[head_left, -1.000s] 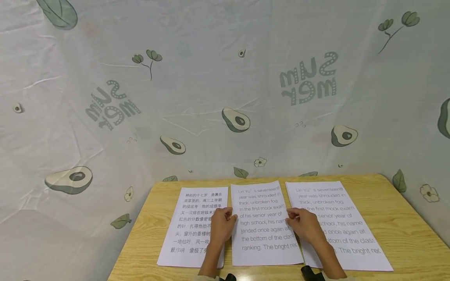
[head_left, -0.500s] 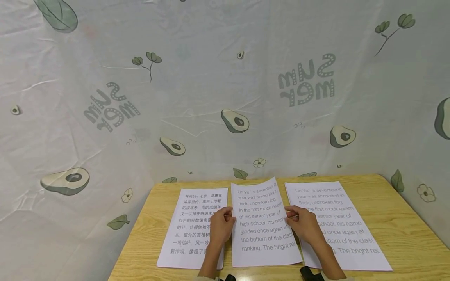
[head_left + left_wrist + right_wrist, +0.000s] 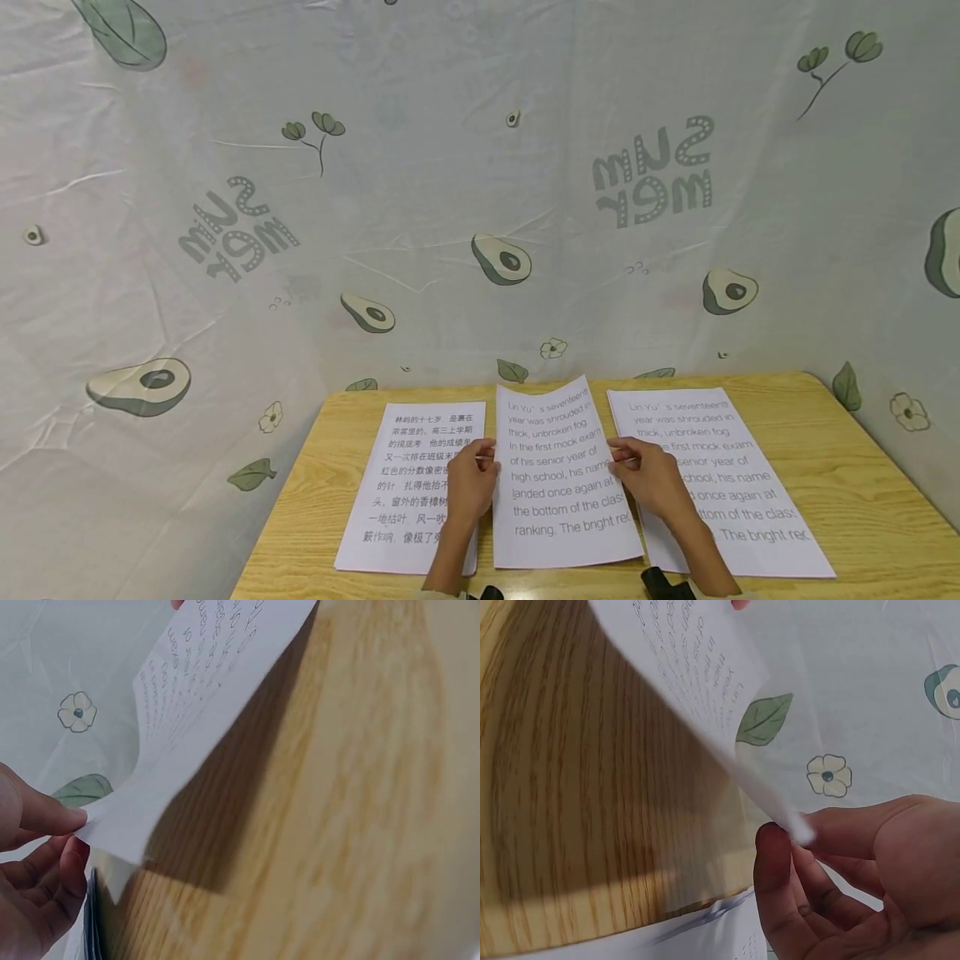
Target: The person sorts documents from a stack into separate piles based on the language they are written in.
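- Leftmost, a Chinese-text sheet (image 3: 420, 487) lies flat near the counter's (image 3: 862, 467) left edge.
- Next, the left hand (image 3: 468, 487) has its fingers (image 3: 52, 817) pinching the left edge of the middle English-text sheet (image 3: 562, 475).
- That middle sheet is bowed, its far end lifted off the counter.
- Then the right hand (image 3: 651, 482) pinches the sheet's right edge.
- Rightmost, another English-text sheet (image 3: 750, 500) lies flat.

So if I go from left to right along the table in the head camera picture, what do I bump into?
Chinese page → left hand → middle English page → right hand → right English page.
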`<move>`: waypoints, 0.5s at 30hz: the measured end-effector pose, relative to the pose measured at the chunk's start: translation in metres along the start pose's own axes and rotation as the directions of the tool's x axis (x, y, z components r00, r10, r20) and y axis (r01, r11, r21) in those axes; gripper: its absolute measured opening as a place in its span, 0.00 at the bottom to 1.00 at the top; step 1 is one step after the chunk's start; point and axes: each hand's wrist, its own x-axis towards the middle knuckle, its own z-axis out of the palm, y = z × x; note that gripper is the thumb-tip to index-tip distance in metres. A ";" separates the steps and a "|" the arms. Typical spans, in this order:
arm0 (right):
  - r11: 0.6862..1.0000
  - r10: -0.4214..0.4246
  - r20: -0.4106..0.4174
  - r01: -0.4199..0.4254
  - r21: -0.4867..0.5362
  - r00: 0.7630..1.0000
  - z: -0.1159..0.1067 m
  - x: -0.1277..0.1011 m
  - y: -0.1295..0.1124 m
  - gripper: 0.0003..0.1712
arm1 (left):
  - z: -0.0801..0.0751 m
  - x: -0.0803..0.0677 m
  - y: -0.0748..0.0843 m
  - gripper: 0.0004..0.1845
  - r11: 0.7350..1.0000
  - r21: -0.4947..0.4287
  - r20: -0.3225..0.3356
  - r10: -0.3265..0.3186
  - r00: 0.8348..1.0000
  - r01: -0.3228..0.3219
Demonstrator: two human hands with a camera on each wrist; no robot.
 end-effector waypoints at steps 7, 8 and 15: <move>0.999 -0.009 -0.004 0.009 0.035 1.000 -0.004 0.001 0.005 0.23 | -0.001 0.002 0.003 0.20 0.999 -0.035 -0.016 0.003 1.000 -0.003; 0.999 -0.006 -0.001 0.006 0.038 1.000 -0.005 0.001 0.005 0.23 | 0.000 0.003 0.003 0.20 0.999 -0.045 -0.021 0.010 1.000 -0.011; 0.998 0.033 0.013 -0.033 0.054 0.999 -0.015 -0.002 0.016 0.25 | 0.008 -0.002 0.010 0.19 0.993 -0.113 -0.028 0.014 1.000 -0.017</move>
